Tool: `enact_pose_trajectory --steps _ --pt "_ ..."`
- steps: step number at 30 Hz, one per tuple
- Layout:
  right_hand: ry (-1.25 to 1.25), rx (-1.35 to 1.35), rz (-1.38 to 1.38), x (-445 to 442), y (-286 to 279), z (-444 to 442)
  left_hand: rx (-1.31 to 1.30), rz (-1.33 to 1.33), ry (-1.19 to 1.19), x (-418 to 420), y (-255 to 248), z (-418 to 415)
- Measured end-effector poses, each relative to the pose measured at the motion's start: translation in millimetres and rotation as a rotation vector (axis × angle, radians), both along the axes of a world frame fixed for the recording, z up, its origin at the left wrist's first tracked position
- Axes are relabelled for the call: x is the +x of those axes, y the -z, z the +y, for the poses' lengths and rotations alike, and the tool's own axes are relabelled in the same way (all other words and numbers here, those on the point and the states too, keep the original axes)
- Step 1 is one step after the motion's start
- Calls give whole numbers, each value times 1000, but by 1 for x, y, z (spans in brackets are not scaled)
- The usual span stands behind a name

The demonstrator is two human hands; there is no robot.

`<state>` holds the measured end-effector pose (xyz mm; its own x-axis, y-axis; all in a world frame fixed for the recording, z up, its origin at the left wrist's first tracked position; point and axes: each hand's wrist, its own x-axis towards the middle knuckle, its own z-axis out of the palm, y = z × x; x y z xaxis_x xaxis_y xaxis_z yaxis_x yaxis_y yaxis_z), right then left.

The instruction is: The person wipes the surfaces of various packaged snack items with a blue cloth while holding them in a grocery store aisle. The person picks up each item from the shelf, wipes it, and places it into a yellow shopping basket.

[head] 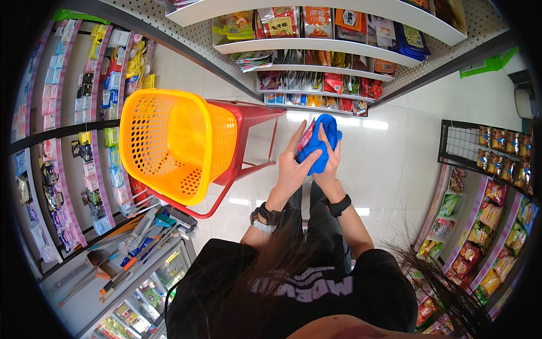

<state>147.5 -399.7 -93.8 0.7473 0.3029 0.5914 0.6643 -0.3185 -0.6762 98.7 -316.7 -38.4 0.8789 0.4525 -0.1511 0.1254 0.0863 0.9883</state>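
Both of my hands hold a folded blue cloth (pixel 325 127), which looks like a towel, out in front of my body. A red printed label or sleeve (pixel 305 137) wraps its left side. My left hand (pixel 294 163) grips the bundle from the left, its thumb laid across the front. On the other side, the fingers of my right hand (pixel 332 159) press along the cloth. To the left, a yellow perforated plastic basket (pixel 222 140) rests tilted on a red stool-like stand (pixel 245 131); nothing shows inside the basket.
Ahead stands a white shelf unit (pixel 322 44) of packaged snacks. Shelves of small packets (pixel 87 89) line the left. Brooms and mop poles (pixel 135 250) lie at lower left. A black wire rack (pixel 459 144) and snack-bag shelves (pixel 474 237) stand right. The floor (pixel 381 169) is tiled.
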Motion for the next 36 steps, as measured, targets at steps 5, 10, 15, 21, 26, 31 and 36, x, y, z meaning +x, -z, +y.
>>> enact_pose_trajectory --steps 5,10,15,21,26,31,36 --pt "-91 25 56 0 -7 1 -294 115 0 -13 17 -3" --pt "-102 -62 -86 10 -5 -2 -245 16 -48 -1 7 0" --pt "-62 -125 -96 7 10 -4 98 -12 79 7 6 8" --pt "-1 -78 96 12 2 4 -26 185 -85 17 21 5" --pt "-53 -83 10 24 -2 7 -273 103 -190 27 16 4" --pt "87 42 110 22 -12 18 -373 91 -260 25 16 2" --pt "274 677 1031 15 64 9 -563 91 -279 14 7 -18"
